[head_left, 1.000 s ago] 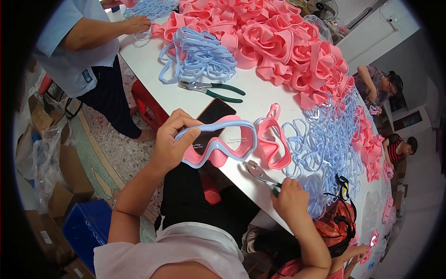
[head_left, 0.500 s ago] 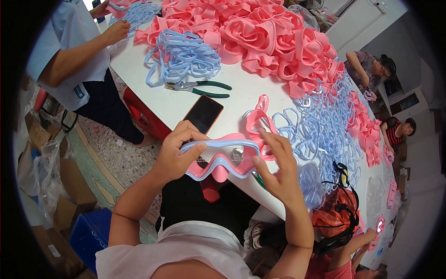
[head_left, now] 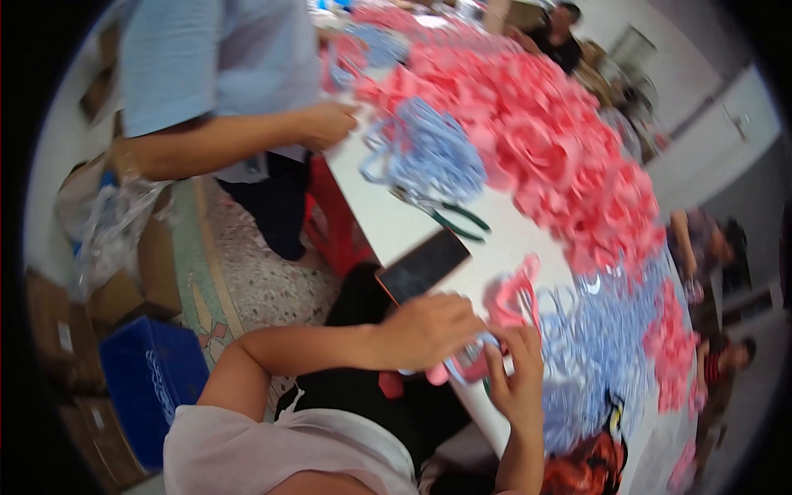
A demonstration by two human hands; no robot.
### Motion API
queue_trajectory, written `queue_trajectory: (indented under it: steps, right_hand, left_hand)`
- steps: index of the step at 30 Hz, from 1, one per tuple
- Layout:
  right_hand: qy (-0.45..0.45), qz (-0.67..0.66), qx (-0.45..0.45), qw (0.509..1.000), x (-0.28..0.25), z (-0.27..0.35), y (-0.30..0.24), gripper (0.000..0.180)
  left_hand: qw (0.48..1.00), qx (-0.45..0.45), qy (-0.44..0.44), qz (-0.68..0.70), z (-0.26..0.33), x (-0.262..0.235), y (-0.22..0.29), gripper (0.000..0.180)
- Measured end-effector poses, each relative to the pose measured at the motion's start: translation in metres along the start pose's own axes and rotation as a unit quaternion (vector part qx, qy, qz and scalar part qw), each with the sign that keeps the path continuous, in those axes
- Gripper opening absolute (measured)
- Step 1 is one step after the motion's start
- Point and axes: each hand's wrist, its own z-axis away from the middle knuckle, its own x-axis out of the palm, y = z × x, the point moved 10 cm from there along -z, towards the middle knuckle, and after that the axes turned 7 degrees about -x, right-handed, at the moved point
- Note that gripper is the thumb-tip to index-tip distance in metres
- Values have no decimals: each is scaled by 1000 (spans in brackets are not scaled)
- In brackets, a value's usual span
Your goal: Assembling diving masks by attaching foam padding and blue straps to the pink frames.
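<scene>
Head view, mask: the pink-and-blue mask (head_left: 472, 363) is between the person's two hands, over the near edge of the table, partly covered by the fingers and blurred.
Left hand: the left hand (head_left: 433, 330) bends over the mask's left part, back upward; its fingertips are hidden, so I cannot tell whether they pinch.
Right hand: the right hand (head_left: 518, 367) pinches the mask's right end between thumb and forefinger.
Second mask piece: a pink mask piece (head_left: 528, 285) lies on the table just beyond the hands.
Phone: a dark phone (head_left: 425, 266) with an orange edge lies just beyond the left hand.
Pliers: green-handled pliers (head_left: 454, 221) lie beyond the phone, near a heap of pale blue frames (head_left: 433, 157).
Table: the white table (head_left: 528, 227) also bears a large mound of pink pieces (head_left: 536, 148) and, to the right, a loose spread of blue frames (head_left: 598, 346).
Bag: an orange-red bag (head_left: 586, 469) is at the lower right.
Co-worker: a person in a light blue shirt (head_left: 169, 70) stands at the upper left, one hand (head_left: 334, 124) at the table.
Floor: a blue bin (head_left: 153, 388) stands at the left, beside cardboard boxes (head_left: 62, 338).
</scene>
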Motion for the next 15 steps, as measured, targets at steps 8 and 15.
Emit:
queue_trajectory:
  steps: [8, 15]
  right_hand:
    - [38, -29, 23, 999, -1, 3, 3, 17]
    - [28, -32, 70, 997, 19, -5, 2, 31]
  left_hand:
    - [999, -35, 35, 15, 4, -8, 12, 13]
    - [990, -88, 75, 81, 18, -12, -19, 14]
